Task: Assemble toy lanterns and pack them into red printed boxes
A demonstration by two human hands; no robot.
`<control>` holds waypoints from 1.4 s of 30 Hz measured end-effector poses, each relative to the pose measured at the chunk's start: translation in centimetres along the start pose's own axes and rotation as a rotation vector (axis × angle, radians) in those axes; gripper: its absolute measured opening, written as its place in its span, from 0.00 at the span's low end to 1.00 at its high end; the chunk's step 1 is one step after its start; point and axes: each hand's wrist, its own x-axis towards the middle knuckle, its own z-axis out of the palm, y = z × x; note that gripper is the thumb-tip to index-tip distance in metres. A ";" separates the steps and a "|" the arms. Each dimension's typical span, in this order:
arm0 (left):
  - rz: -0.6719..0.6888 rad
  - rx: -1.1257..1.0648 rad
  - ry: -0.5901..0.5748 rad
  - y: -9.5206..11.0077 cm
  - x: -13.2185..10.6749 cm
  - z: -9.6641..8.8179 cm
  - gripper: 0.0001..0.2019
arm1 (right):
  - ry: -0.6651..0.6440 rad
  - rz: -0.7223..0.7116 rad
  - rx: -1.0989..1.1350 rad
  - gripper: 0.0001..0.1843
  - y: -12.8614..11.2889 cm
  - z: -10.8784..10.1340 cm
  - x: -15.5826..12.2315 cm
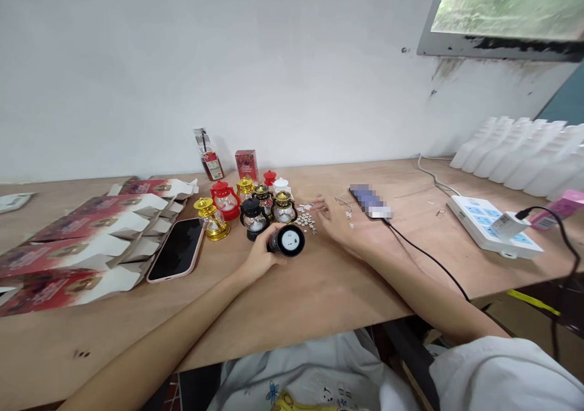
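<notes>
My left hand (259, 256) is wrapped round a small black toy lantern (287, 241), which lies on its side with its round white base facing me. My right hand (335, 219) rests on the wooden table (319, 289) with its fingers stretched toward a small pile of silver button cells (305, 221). Behind the cells stand several little lanterns: a gold lantern (211, 219), a red lantern (225, 200), a black lantern (253, 218) and others.
Flat red-and-white cartons (86, 241) are stacked at the left beside a phone in a pink case (177, 250). A second phone (369, 201) lies on a black cable. A white power strip (493, 225) sits at the right, white bottles (520, 152) behind.
</notes>
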 end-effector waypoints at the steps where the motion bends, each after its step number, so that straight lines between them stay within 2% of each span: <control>1: -0.002 -0.008 0.000 0.0 0.0 0.0 0.25 | -0.052 -0.023 -0.132 0.13 0.5 0.1 0.1; 3: -0.003 -0.028 0.001 0.0 0.1 0.0 0.25 | -0.129 -0.062 -0.277 0.16 1.2 0.5 0.3; 8: 0.013 -0.034 0.008 -0.3 0.1 0.0 0.26 | -0.223 -0.105 -0.429 0.22 1.9 1.5 0.5; 13: 0.015 -0.015 0.003 -0.4 0.1 -0.1 0.25 | -0.275 -0.138 -0.613 0.22 2.5 1.7 1.0; 26: 0.018 -0.012 -0.009 -0.3 0.1 -0.1 0.25 | -0.193 -0.142 -0.653 0.14 3.2 0.9 1.5; 33: 0.025 0.026 -0.010 -0.4 -0.1 -0.2 0.25 | -0.161 -0.182 -0.610 0.13 3.1 1.0 1.4; 37: 0.025 0.024 0.003 -0.3 -0.1 -0.1 0.25 | -0.098 -0.198 -0.567 0.17 2.7 0.9 1.4; 42: 0.026 0.008 0.018 -0.2 -0.2 0.0 0.26 | 0.063 -0.223 -0.334 0.18 1.1 0.8 0.6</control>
